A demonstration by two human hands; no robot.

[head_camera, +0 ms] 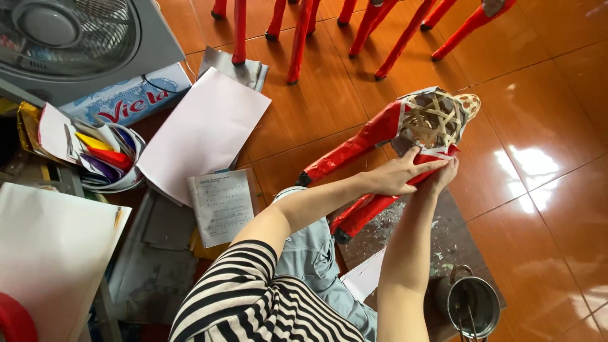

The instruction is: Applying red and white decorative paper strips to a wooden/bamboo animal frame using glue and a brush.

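Observation:
A bamboo-frame figure (405,130) wrapped in shiny red paper lies tilted on the orange tiled floor, its open woven end showing bare bamboo strips. My left hand (396,174) presses flat on the red paper just below that woven opening. My right hand (443,174) touches the same edge from the right, fingers pinching the paper against the frame. The figure's two red legs (358,212) point down-left toward my knee.
Several more red-wrapped legs (297,38) stand at the top. White paper sheets (202,130), a printed page (221,206), a bowl of coloured paper scraps (104,158), a fan (69,38) and a tissue pack lie left. A small metal pot (474,305) sits bottom right.

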